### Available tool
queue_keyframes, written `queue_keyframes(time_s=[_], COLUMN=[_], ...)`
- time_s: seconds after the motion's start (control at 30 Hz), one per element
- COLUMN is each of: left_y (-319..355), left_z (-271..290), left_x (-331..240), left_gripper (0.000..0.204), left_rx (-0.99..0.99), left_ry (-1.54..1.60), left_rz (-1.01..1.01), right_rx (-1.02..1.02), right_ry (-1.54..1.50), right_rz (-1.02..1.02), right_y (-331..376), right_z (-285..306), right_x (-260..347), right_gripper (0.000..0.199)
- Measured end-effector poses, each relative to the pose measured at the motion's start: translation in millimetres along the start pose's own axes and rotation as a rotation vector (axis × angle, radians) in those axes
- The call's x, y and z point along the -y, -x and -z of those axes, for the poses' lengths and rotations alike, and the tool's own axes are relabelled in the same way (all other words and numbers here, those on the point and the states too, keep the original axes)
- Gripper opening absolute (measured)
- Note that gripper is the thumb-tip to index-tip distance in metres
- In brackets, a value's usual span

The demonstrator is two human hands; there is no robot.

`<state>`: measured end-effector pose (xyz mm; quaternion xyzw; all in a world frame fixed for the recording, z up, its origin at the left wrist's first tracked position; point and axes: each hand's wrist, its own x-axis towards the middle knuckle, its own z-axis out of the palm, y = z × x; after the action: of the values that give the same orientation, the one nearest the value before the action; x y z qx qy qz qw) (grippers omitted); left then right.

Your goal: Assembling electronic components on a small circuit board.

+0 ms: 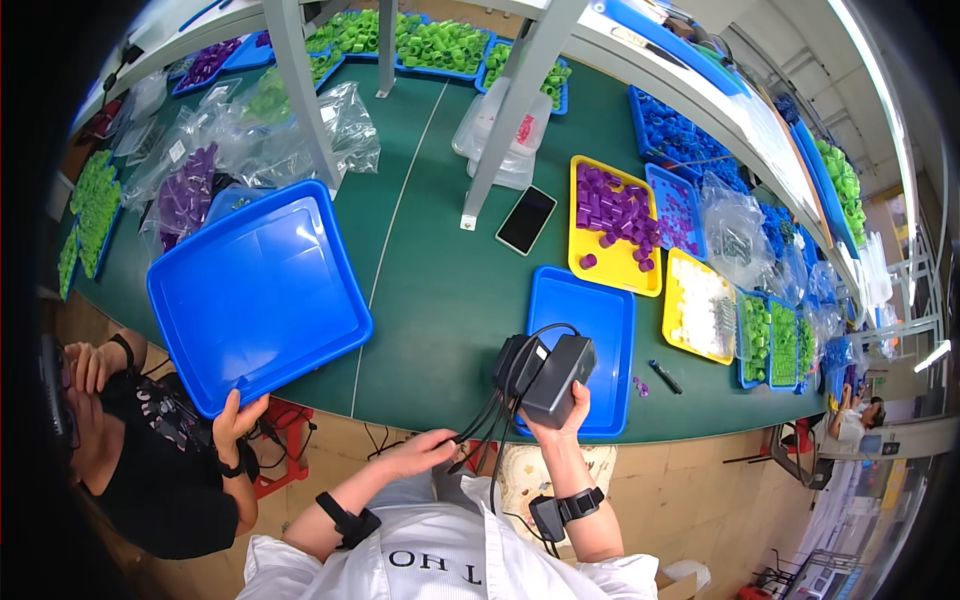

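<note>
My right hand (pixel 561 418) grips a black box-shaped device (pixel 560 380) from below, above the near edge of the green table. A second dark block wrapped in black cables (pixel 518 370) lies against its left side. The cables hang down in loops toward my lap. My left hand (pixel 420 453) is lower and to the left, its fingertips closed at the hanging cables. Under the device sits a flat blue tray (pixel 603 345), partly hidden by it.
A co-worker's hand (pixel 236 425) holds a large blue tray (pixel 260 290) at the left. A phone (pixel 526 220) lies mid-table. Yellow trays of purple parts (pixel 590 265) and white parts (pixel 688 345) stand right, near a black pen (pixel 665 377). Grey shelf posts (pixel 505 130) rise from the table.
</note>
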<state>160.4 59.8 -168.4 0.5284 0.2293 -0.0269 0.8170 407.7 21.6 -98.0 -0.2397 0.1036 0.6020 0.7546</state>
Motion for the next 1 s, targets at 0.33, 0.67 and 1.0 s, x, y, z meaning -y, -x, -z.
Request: queue_keyframes(time_s=[0.33, 0.67, 1.0], left_y=[-34, 25, 76], left_z=[-62, -82, -88], left_x=[-19, 6, -20], left_gripper=[0.033, 0.043, 0.036], left_rx=[-0.803, -0.661, -0.768], left_ry=[-0.292, -0.219, -0.357], left_rz=[-0.034, -0.051, -0.01], right_rx=[0.041, 0.256, -0.067], right_ry=[0.166, 0.178, 0.151], right_rz=[0.05, -0.196, -0.234], right_y=[-11, -16, -4], right_z=[-10, -20, -2], right_x=[-21, -32, -42], right_gripper=[0.056, 0.054, 0.057])
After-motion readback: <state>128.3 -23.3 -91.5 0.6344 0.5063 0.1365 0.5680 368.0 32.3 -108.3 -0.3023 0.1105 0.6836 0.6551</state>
